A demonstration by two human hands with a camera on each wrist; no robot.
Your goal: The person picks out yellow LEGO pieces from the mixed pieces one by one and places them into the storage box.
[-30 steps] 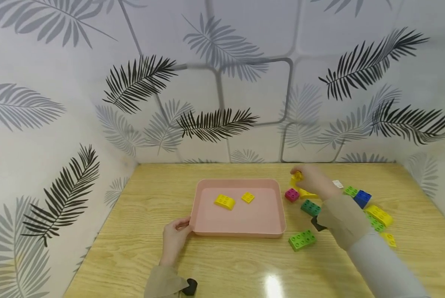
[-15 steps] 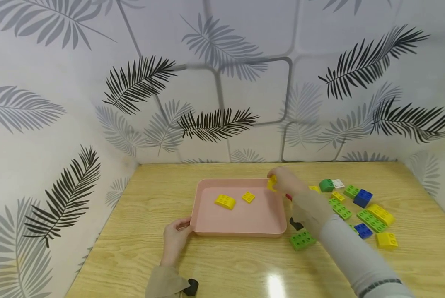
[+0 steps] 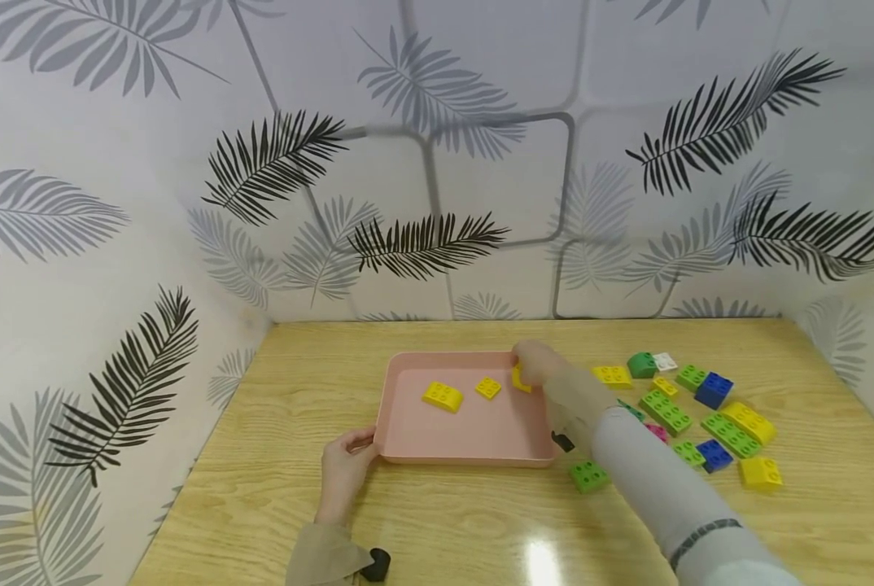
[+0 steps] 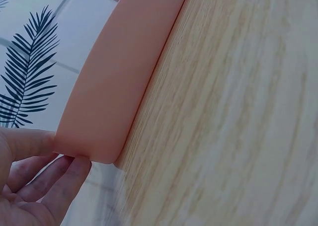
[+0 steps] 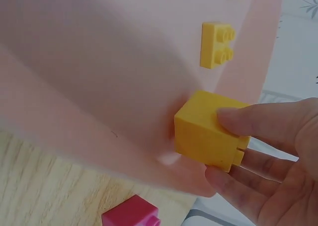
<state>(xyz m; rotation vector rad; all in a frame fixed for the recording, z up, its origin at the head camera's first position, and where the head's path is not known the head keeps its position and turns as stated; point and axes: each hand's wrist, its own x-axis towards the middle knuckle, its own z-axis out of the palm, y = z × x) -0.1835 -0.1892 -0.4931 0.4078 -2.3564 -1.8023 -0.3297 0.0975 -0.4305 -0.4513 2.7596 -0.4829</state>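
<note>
My right hand (image 3: 537, 364) is over the right end of a pink tray (image 3: 466, 456). Its thumb and fingers grip a yellow toy building block (image 5: 206, 129), held low inside the tray near the back right corner. Two more yellow blocks lie in the tray: a curved-top block (image 3: 443, 396) left of the middle and a small four-stud block (image 3: 488, 388) nearer the right hand. At the tray's front left corner, my left hand (image 3: 345, 472) pinches the wall between thumb and fingers, as the left wrist view shows.
Right of the tray, loose blocks lie scattered on the wooden table (image 3: 261, 488): a blue block (image 3: 714, 391), a long green block (image 3: 666, 411), a dark green curved block (image 3: 641, 365), a yellow sloped block (image 3: 761, 473) and others. The right forearm covers part of them. A patterned wall (image 3: 495, 293) stands behind.
My right hand has carried the yellow block leftward from the loose blocks, over the tray's right edge and down inside it. The left hand has stayed at the tray's corner.
</note>
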